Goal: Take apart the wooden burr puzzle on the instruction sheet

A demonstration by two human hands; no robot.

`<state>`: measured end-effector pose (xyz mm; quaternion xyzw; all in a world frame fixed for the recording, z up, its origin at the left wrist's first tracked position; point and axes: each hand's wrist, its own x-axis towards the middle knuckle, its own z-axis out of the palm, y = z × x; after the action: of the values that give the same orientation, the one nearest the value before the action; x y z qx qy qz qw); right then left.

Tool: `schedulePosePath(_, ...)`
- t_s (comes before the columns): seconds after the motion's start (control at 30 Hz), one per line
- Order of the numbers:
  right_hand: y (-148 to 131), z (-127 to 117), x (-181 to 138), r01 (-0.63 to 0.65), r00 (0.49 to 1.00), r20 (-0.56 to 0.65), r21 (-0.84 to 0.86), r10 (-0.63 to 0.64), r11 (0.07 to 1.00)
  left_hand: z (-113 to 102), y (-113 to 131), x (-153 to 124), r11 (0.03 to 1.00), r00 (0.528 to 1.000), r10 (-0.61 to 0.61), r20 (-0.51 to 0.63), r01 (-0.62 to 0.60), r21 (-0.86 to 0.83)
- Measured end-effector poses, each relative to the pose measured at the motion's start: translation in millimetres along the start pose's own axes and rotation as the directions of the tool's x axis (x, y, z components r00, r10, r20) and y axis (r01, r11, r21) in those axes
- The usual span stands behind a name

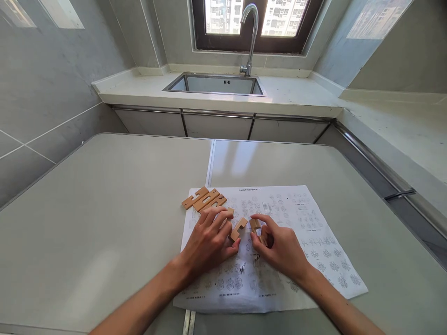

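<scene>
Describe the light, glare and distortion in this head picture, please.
Head view: daylight enters by the dark-framed window; pale reflected patches lie on the grey folding table; wide-angle bending curves the table's edges; the printed white paper sheet stays sharp, without glare.

Pale grey-green worktop (104, 223), plain and matte, with a thin light seam running toward twelve o'clock. On it lies a white instruction sheet (314, 232) printed with small grey diagrams in rows. Light tan wooden puzzle pieces (204, 199), unpainted, sit at the sheet's eleven o'clock corner; one more tan notched piece (239, 229) lies between the hands. At twelve o'clock, a silver steel sink (216, 84) and chrome tap (250, 37) sit below a dark brown window frame (251, 45). Grey tiled walls (52, 83) have pale grout lines.
</scene>
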<state>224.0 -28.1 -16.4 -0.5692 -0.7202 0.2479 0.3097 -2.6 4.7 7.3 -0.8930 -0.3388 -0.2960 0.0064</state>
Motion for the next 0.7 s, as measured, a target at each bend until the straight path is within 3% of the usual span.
schedulePosePath(0.17,3.3,1.7,-1.2,0.094,0.996,0.019,-0.113,-0.092,0.989,0.5,1.2,-3.0,0.999,0.998,0.003,0.058,-0.001,-0.038)
schedulePosePath(0.4,2.0,-2.8,-1.2,0.209,0.971,0.114,-0.001,-0.208,0.978,-2.4,3.1,-1.8,0.989,0.996,-0.031,0.082,0.042,-0.142)
schedulePosePath(0.7,1.4,-0.8,-1.3,0.203,0.963,0.168,0.074,-0.213,0.976,0.7,-0.1,-1.9,0.985,0.988,-0.040,0.151,0.064,-0.159)
